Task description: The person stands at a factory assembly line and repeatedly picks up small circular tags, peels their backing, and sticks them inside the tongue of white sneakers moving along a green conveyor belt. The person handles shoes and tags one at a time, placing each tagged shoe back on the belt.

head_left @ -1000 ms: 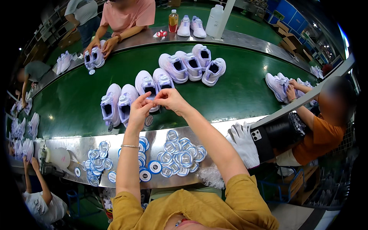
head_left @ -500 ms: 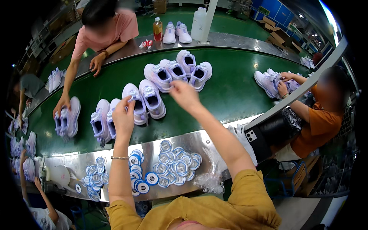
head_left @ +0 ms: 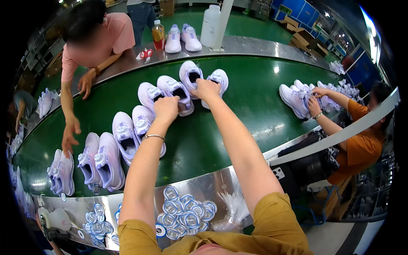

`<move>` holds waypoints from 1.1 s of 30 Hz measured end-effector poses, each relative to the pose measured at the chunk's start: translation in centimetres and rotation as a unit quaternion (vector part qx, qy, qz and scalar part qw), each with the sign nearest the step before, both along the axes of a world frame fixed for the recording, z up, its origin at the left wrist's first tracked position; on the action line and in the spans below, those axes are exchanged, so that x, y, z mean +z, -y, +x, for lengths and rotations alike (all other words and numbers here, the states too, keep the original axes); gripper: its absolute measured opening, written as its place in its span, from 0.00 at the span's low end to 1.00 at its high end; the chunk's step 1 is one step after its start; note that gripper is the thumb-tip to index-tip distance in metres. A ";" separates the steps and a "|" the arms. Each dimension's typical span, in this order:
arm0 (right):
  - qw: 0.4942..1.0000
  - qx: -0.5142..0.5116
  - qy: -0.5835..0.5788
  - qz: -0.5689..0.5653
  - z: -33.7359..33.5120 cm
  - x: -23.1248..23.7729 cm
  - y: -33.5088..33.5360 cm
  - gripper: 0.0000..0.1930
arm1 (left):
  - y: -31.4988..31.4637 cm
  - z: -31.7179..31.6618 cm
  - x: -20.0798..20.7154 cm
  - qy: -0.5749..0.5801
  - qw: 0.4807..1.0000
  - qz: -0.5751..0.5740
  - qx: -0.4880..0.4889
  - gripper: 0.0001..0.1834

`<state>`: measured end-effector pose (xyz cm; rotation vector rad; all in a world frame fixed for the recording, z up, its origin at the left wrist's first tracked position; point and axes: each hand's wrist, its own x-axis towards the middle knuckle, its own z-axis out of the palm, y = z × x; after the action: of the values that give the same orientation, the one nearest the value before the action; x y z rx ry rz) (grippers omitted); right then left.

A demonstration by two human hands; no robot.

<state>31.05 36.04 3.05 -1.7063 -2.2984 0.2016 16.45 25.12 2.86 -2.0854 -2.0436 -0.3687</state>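
Observation:
Pairs of pale lilac sneakers with dial fasteners stand on a green belt. My left hand (head_left: 166,109) is closed at the heel of a sneaker (head_left: 171,85), with its pair mate (head_left: 147,92) just left of it. To the right, my right hand (head_left: 206,90) curls its fingers at the heel opening of another sneaker (head_left: 189,73); that hand partly covers the sneaker (head_left: 219,79) beside it. Another pair, with a left sneaker (head_left: 123,131), stands left of my left forearm. Further left are a sneaker (head_left: 108,159) with its mate, and a pair (head_left: 63,172) below a co-worker's hand.
Round blue-and-white tags (head_left: 189,214) lie in piles on the metal ledge (head_left: 219,180), beside clear plastic fasteners (head_left: 233,208). Across the belt (head_left: 250,97) lean a co-worker in pink (head_left: 121,32), a bottle and red-handled scissors (head_left: 145,54). A co-worker in orange (head_left: 361,142) handles shoes at right.
The sneakers have shifted left in view. My left hand has gone from one pair to the pair on its right, my right hand to the rightmost pair. The pink-clad co-worker's hand has left the shoes.

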 end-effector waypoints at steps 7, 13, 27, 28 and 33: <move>0.992 -0.082 0.057 -0.077 7.3 2.8 5.9 0.26 | 5.4 5.0 0.2 -0.007 0.990 -0.074 -0.117 0.08; 0.972 -0.223 0.064 -0.027 15.7 2.1 13.4 0.17 | 11.9 11.3 1.0 0.016 0.973 -0.055 -0.224 0.11; 0.675 0.154 -0.678 -0.249 12.5 3.8 35.2 0.15 | 26.8 14.3 5.0 0.536 0.835 -0.002 -0.127 0.08; 0.621 0.120 -0.725 -0.275 12.1 3.5 36.2 0.13 | 27.6 14.7 4.9 0.523 0.843 0.012 -0.123 0.08; 0.673 0.146 -0.711 -0.146 13.2 4.0 37.8 0.10 | 29.9 16.8 5.4 0.495 0.859 0.018 -0.132 0.07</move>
<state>44.20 -1.72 7.08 -0.5908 -1.2105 1.4169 33.25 -4.79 8.30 -2.4058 -2.0792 -1.8300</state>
